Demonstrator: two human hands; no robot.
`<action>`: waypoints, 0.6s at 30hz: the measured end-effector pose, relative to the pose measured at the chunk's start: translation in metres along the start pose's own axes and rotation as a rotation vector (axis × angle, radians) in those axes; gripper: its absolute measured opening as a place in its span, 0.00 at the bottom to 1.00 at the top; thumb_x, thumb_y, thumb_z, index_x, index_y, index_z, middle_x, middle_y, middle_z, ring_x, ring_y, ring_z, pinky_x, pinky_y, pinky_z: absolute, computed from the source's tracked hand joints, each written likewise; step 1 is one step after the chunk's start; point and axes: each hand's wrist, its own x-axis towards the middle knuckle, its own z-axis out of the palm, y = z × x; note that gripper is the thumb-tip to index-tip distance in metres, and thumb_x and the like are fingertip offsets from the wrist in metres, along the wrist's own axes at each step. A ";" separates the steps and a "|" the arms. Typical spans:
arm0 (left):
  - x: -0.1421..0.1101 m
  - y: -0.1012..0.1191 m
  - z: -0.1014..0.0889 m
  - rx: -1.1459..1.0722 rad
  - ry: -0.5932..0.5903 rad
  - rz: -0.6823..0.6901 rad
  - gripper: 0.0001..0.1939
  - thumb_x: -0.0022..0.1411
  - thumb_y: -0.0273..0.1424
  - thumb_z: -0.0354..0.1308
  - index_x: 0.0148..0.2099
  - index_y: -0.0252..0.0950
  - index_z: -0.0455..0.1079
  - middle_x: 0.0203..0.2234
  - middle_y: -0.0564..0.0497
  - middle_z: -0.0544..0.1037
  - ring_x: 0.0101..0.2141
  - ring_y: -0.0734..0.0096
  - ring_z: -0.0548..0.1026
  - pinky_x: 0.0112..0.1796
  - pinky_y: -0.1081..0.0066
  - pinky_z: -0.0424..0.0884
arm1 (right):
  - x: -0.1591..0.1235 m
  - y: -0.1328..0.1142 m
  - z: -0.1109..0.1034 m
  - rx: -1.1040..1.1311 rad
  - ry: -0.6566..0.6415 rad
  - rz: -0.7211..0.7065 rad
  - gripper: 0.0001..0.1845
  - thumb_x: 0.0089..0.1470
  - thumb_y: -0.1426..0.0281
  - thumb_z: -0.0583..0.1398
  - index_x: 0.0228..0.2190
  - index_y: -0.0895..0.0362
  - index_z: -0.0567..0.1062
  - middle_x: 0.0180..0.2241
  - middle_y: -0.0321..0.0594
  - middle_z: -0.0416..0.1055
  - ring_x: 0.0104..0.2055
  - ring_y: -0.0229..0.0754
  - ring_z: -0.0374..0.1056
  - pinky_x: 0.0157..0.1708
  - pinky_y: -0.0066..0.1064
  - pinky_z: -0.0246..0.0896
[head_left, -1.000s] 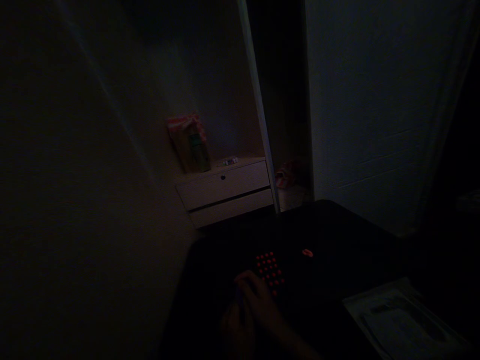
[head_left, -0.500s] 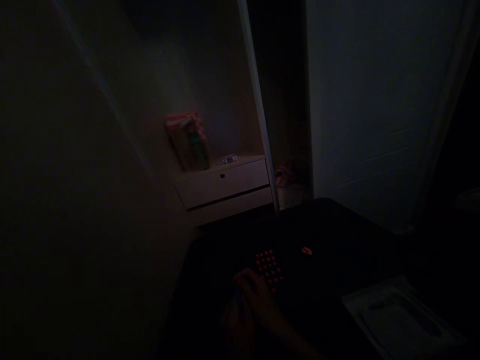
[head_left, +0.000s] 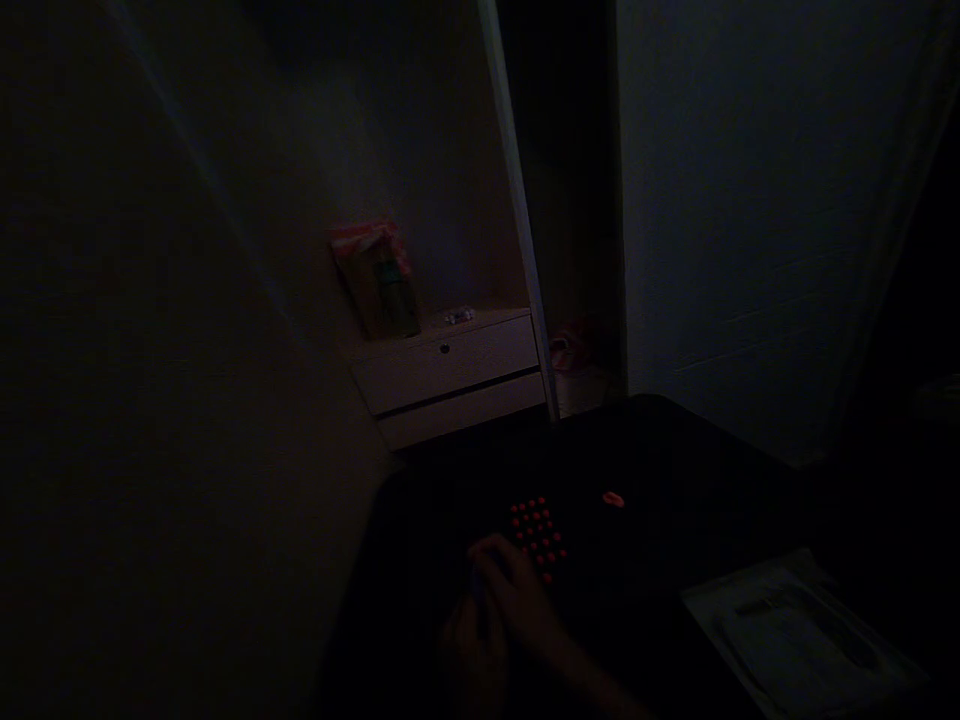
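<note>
The picture is very dark. My right hand (head_left: 517, 592) curls over a small, dim bluish object (head_left: 478, 584) held between my hands; its kind is too dark to make out. Just below it, my left hand (head_left: 471, 640) is closed around the lower part of the same object, its fingers mostly in shadow. Close by the right hand's knuckles, a grid of small red dots (head_left: 538, 532) lies on the dark table (head_left: 435, 520). Farther right on that surface is a small reddish-pink piece (head_left: 613, 499).
A clear plastic packet (head_left: 795, 630) lies at the table's right front. Beyond the table stands a pale drawer unit (head_left: 457, 370), with a bag (head_left: 379, 285) and a small object (head_left: 460, 316) on top. A wall (head_left: 187, 400) runs close along the left.
My hands stay together in nearly the same place, with hardly any finger movement visible. Nothing else has visibly moved.
</note>
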 end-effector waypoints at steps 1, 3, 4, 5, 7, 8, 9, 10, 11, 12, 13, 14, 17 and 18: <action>0.001 0.001 -0.001 0.000 -0.007 0.003 0.31 0.68 0.47 0.40 0.37 0.32 0.79 0.29 0.40 0.83 0.27 0.69 0.81 0.28 0.77 0.73 | 0.000 0.000 0.000 -0.002 0.002 0.006 0.11 0.58 0.61 0.57 0.35 0.53 0.77 0.32 0.35 0.73 0.36 0.41 0.68 0.37 0.30 0.60; 0.002 0.002 -0.002 -0.003 -0.019 -0.001 0.30 0.68 0.46 0.41 0.36 0.32 0.79 0.28 0.41 0.82 0.27 0.69 0.80 0.28 0.77 0.73 | 0.000 0.000 0.000 -0.001 0.006 0.010 0.10 0.58 0.62 0.57 0.34 0.53 0.77 0.32 0.35 0.73 0.36 0.41 0.68 0.37 0.30 0.60; 0.003 0.003 -0.003 -0.010 -0.025 -0.008 0.30 0.68 0.46 0.41 0.37 0.31 0.79 0.28 0.41 0.82 0.27 0.69 0.80 0.28 0.77 0.73 | 0.000 -0.001 0.000 0.004 0.005 0.012 0.10 0.58 0.62 0.57 0.34 0.53 0.77 0.32 0.35 0.73 0.36 0.42 0.68 0.37 0.30 0.60; 0.004 0.005 -0.004 -0.024 -0.035 -0.014 0.30 0.69 0.46 0.41 0.38 0.31 0.79 0.28 0.41 0.82 0.27 0.69 0.81 0.29 0.77 0.73 | 0.000 -0.002 0.000 0.009 0.005 0.013 0.10 0.58 0.62 0.57 0.34 0.53 0.76 0.31 0.35 0.73 0.36 0.42 0.68 0.37 0.30 0.60; 0.005 0.006 -0.005 -0.047 -0.054 -0.019 0.30 0.69 0.46 0.41 0.39 0.31 0.79 0.29 0.42 0.82 0.28 0.69 0.81 0.29 0.78 0.73 | 0.000 -0.003 0.000 0.011 0.006 0.012 0.10 0.58 0.62 0.57 0.34 0.54 0.76 0.31 0.35 0.73 0.36 0.41 0.68 0.37 0.30 0.60; 0.005 0.007 -0.006 -0.050 -0.055 -0.024 0.30 0.68 0.47 0.40 0.39 0.31 0.79 0.28 0.42 0.82 0.28 0.69 0.81 0.29 0.78 0.73 | 0.000 -0.004 0.000 0.007 0.003 0.009 0.11 0.58 0.62 0.57 0.34 0.54 0.76 0.31 0.35 0.73 0.36 0.41 0.68 0.37 0.30 0.60; 0.004 0.007 -0.006 -0.047 -0.053 -0.028 0.31 0.68 0.47 0.40 0.39 0.31 0.79 0.28 0.42 0.82 0.28 0.69 0.81 0.29 0.78 0.73 | -0.001 -0.004 0.000 0.000 0.005 0.005 0.11 0.58 0.62 0.57 0.34 0.53 0.76 0.31 0.35 0.73 0.36 0.41 0.68 0.37 0.30 0.60; 0.004 0.007 -0.006 -0.042 -0.049 -0.032 0.31 0.68 0.48 0.40 0.38 0.31 0.79 0.28 0.42 0.82 0.27 0.69 0.81 0.28 0.77 0.73 | -0.001 -0.004 0.000 -0.009 0.006 0.001 0.11 0.58 0.62 0.57 0.34 0.53 0.77 0.32 0.35 0.73 0.36 0.41 0.68 0.37 0.30 0.60; 0.003 0.007 -0.006 -0.039 -0.051 -0.037 0.31 0.68 0.48 0.40 0.38 0.32 0.79 0.27 0.42 0.82 0.27 0.69 0.80 0.29 0.77 0.73 | -0.001 -0.004 0.000 -0.012 0.004 -0.003 0.11 0.58 0.62 0.57 0.34 0.53 0.77 0.32 0.35 0.73 0.37 0.41 0.68 0.38 0.30 0.60; 0.003 0.007 -0.006 -0.035 -0.052 -0.044 0.31 0.68 0.48 0.40 0.37 0.32 0.78 0.27 0.42 0.82 0.27 0.69 0.80 0.28 0.77 0.73 | -0.001 -0.004 0.000 -0.014 0.004 -0.002 0.11 0.58 0.62 0.57 0.34 0.53 0.77 0.32 0.35 0.73 0.37 0.41 0.68 0.38 0.30 0.60; 0.002 0.006 -0.006 -0.031 -0.057 -0.052 0.31 0.68 0.48 0.40 0.37 0.32 0.78 0.27 0.42 0.82 0.26 0.70 0.80 0.27 0.77 0.73 | -0.001 -0.004 0.000 -0.014 0.002 0.000 0.11 0.58 0.61 0.57 0.35 0.53 0.77 0.32 0.35 0.73 0.37 0.41 0.68 0.37 0.30 0.60; 0.001 0.005 -0.005 -0.030 -0.062 -0.051 0.30 0.68 0.48 0.41 0.36 0.33 0.78 0.26 0.43 0.82 0.26 0.70 0.80 0.27 0.77 0.72 | -0.001 -0.003 0.000 -0.012 0.001 0.003 0.12 0.58 0.61 0.57 0.35 0.53 0.77 0.32 0.35 0.73 0.37 0.41 0.68 0.37 0.30 0.60; 0.001 0.003 -0.004 -0.035 -0.051 -0.031 0.30 0.68 0.48 0.41 0.37 0.33 0.78 0.28 0.42 0.82 0.27 0.70 0.80 0.28 0.77 0.72 | -0.001 -0.003 0.000 -0.012 0.003 0.010 0.12 0.58 0.60 0.57 0.35 0.54 0.76 0.32 0.35 0.73 0.36 0.41 0.67 0.37 0.29 0.60; 0.001 0.002 -0.003 -0.041 -0.043 -0.022 0.30 0.68 0.48 0.41 0.38 0.33 0.78 0.29 0.42 0.82 0.27 0.69 0.80 0.28 0.77 0.73 | -0.001 -0.003 0.000 -0.010 0.003 0.010 0.12 0.58 0.60 0.57 0.34 0.54 0.76 0.32 0.35 0.73 0.36 0.41 0.67 0.37 0.29 0.60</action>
